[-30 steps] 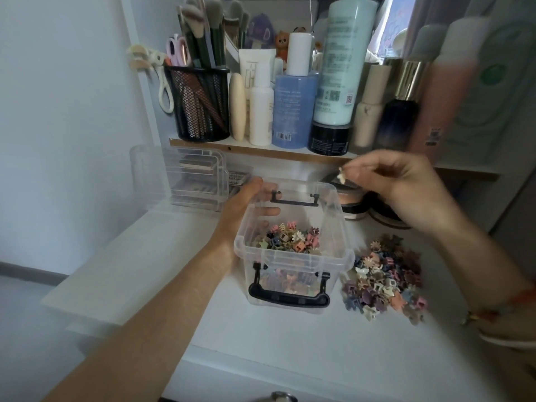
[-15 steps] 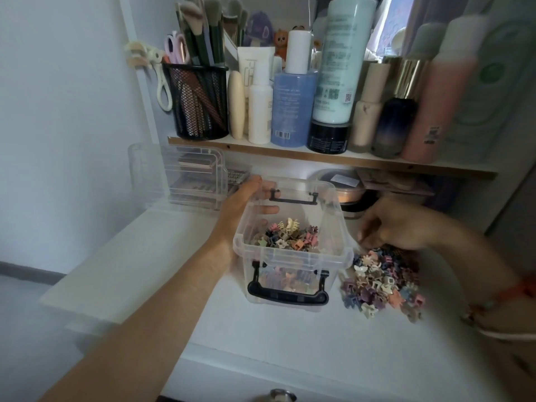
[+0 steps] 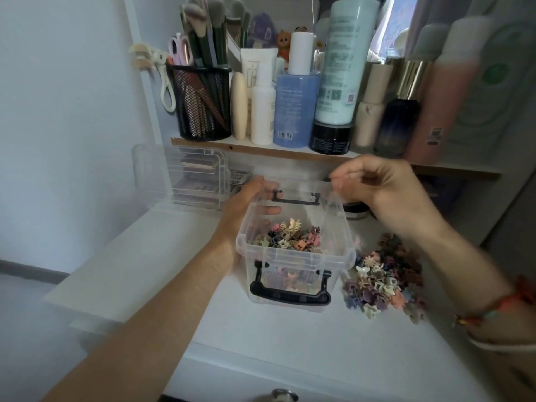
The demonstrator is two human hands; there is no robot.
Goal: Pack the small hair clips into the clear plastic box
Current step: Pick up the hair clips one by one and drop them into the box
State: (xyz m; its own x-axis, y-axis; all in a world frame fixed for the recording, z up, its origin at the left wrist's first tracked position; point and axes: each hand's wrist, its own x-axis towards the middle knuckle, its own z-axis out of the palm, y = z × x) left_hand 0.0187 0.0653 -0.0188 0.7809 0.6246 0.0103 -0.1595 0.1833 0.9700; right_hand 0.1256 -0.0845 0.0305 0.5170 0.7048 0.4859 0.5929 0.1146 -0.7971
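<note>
— Where are the clips?
— A pile of hair clips (image 3: 383,281) lies on the white desk (image 3: 275,338), just right of the clear plastic box (image 3: 294,254). More clips (image 3: 290,237) are inside.
— The hands?
— The left hand (image 3: 246,204) grips the box's far-left corner. The right hand (image 3: 385,190) hovers above the far-right rim with its fingertips (image 3: 334,181) pinched; around what, one cannot tell.

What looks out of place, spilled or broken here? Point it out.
Nothing is damaged or tipped. The clear plastic box stands upright, gripped by the left hand. The only loose heap is the pile of hair clips on the tabletop right of the box, awaiting packing.
</note>
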